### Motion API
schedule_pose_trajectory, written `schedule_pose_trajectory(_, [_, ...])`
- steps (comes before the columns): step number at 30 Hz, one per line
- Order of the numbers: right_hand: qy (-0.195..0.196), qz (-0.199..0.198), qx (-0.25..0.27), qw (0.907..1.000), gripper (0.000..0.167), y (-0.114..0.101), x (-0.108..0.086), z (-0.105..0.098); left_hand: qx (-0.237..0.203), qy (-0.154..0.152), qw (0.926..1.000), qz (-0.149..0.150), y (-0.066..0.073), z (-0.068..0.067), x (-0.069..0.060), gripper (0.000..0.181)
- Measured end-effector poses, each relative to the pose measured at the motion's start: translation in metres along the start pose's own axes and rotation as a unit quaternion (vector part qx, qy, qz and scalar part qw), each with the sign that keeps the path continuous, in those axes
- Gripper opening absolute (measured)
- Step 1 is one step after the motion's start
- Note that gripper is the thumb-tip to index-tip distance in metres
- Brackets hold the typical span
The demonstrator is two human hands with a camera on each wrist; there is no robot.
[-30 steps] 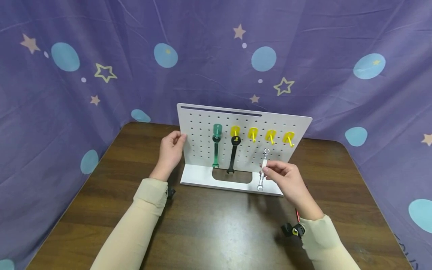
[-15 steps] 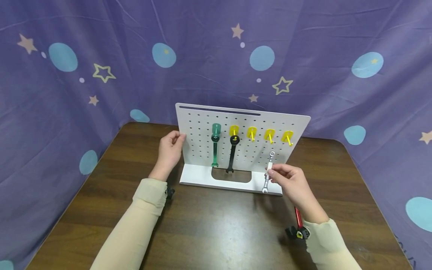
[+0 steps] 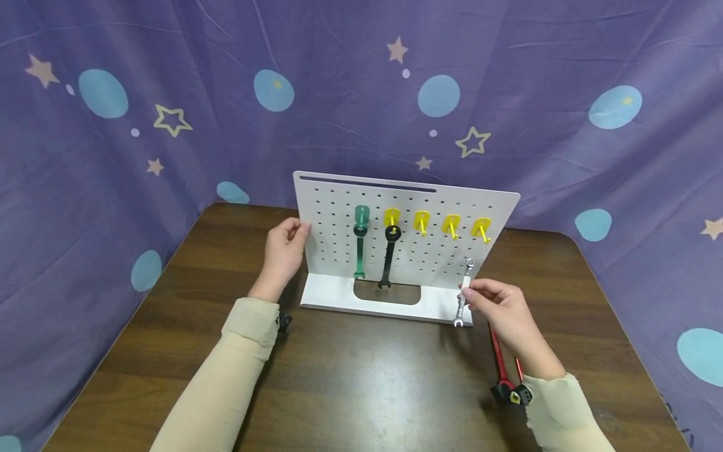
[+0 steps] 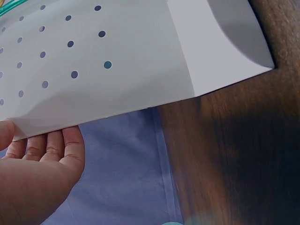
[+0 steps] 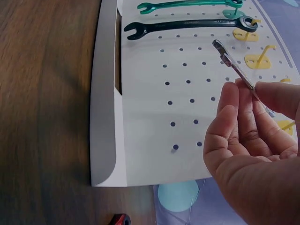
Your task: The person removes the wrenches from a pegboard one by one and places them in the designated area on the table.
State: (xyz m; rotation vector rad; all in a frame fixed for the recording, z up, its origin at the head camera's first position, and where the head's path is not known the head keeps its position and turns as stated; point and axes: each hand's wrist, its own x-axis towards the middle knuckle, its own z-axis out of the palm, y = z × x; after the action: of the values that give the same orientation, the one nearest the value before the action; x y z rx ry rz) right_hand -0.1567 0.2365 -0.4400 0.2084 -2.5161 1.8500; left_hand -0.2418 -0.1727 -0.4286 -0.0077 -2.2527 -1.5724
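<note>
My left hand point(image 3: 284, 256) grips the left edge of a white pegboard stand point(image 3: 333, 290), thumb in front and fingers behind in the left wrist view. Between thumb and fingertips my right hand point(image 3: 503, 314) pinches a silver combination wrench point(image 3: 460, 314) with a white label round its middle. That wrench is held steeply, ring end up, in front of the board's lower right part, below the hooks. A green wrench point(image 3: 360, 257) hangs by its ring from a green hook point(image 3: 362, 213). Beside it a black wrench point(image 3: 388, 260) hangs on a yellow hook point(image 3: 391, 216).
Several yellow hooks stick out of the board; a middle one point(image 3: 420, 221) and the rightmost one point(image 3: 481, 227) carry nothing. Red wrenches point(image 3: 498, 353) lie on the brown wooden table point(image 3: 361, 389) under my right wrist, partly hidden. A purple patterned curtain point(image 3: 350, 113) hangs behind.
My right hand has moved to the right and slightly down with the silver wrench, showing more of the red wrenches. The left hand stays on the board's edge.
</note>
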Motion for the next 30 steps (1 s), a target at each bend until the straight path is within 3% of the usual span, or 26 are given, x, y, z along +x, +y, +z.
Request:
schedule_pose_trajectory(10, [0.005, 0.005, 0.003, 1.0, 0.027, 0.006, -0.004, -0.008, 0.002, -0.001, 1.0, -0.003, 0.0, 0.0, 0.0, 0.021])
schedule_pose_trajectory(18, [0.012, 0.045, -0.017, 0.9988, 0.032, 0.009, -0.01, -0.013, 0.002, -0.005, 1.0, -0.002, 0.003, -0.001, -0.001, 0.021])
schedule_pose_trajectory(30, [0.024, 0.04, -0.015, 0.9988, 0.033, 0.017, -0.019, -0.025, 0.003, -0.007, 1.0, -0.005, 0.004, -0.002, -0.001, 0.02])
